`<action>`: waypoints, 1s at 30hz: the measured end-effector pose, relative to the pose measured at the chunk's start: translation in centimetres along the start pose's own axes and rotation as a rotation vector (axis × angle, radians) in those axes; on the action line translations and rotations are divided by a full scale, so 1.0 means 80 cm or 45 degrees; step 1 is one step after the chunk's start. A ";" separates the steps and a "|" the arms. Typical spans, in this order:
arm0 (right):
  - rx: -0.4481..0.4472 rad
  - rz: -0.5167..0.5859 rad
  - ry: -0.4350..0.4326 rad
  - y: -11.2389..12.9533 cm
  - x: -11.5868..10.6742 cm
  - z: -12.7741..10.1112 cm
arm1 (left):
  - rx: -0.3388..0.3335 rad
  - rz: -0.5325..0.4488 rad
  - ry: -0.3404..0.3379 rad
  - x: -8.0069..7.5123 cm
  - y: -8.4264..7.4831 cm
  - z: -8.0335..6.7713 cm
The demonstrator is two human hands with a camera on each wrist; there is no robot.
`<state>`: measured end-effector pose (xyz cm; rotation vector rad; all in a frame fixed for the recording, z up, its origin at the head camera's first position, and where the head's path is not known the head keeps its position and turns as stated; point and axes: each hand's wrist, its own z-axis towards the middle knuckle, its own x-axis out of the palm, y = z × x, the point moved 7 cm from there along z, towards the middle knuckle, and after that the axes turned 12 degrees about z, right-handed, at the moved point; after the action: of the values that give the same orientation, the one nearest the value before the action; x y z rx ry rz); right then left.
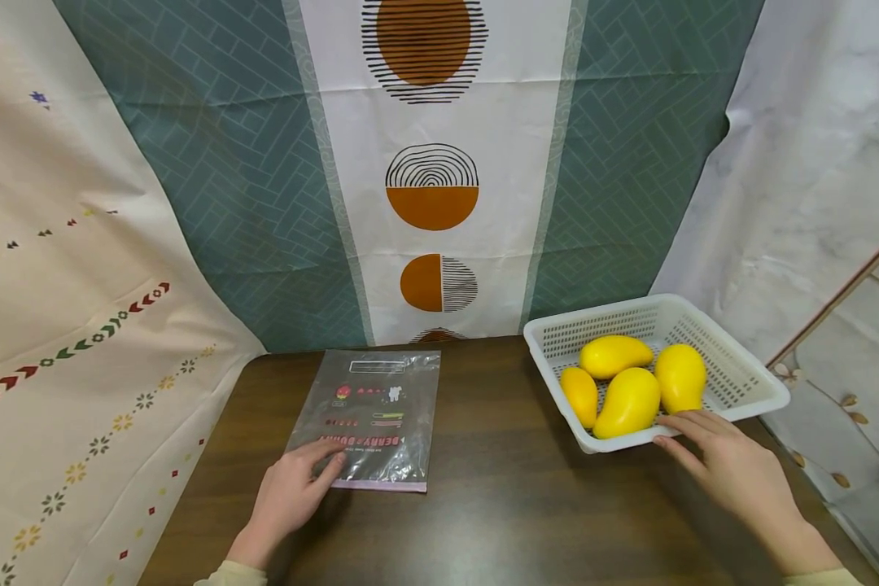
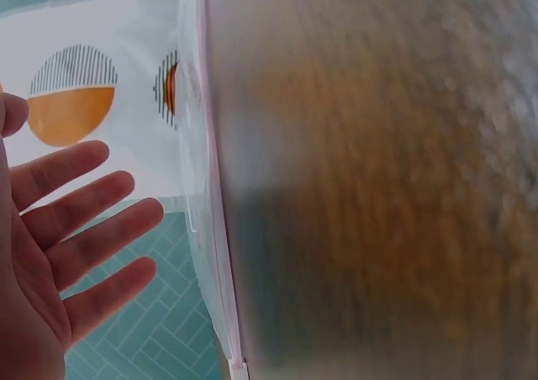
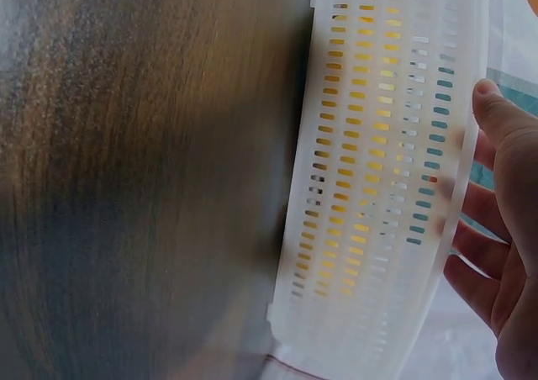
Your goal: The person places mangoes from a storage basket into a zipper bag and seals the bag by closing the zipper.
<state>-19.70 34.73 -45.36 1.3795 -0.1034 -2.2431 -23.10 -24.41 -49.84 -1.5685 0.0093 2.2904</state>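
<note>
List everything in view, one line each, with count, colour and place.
mangoes: four, yellow, in the basket.
basket: one, white, slotted, on the table's right side.
plastic bag: one, clear with pink print and a pink edge, flat on the table left of the basket.
table: one, dark brown wood.
hanging cloths: several; teal and white with orange circles in the middle, cream patterned at left, pale marbled at right.
hands: left hand with fingers on the bag's near edge; right hand with fingertips at the basket's near rim.

Bag is showing glossy clear plastic; basket matt white perforated plastic; table dark wood grain.
</note>
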 end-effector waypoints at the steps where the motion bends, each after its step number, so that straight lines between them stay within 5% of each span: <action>1: 0.003 0.001 0.001 0.000 0.000 0.001 | -0.004 -0.001 0.007 0.000 0.000 0.000; 30: 0.161 0.023 0.041 -0.019 0.005 0.018 | -0.057 -0.011 0.035 0.004 0.014 -0.007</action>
<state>-21.61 35.59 -45.49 1.4732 -0.2496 -2.2316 -23.03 -25.46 -50.53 -1.6190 -0.0415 2.2773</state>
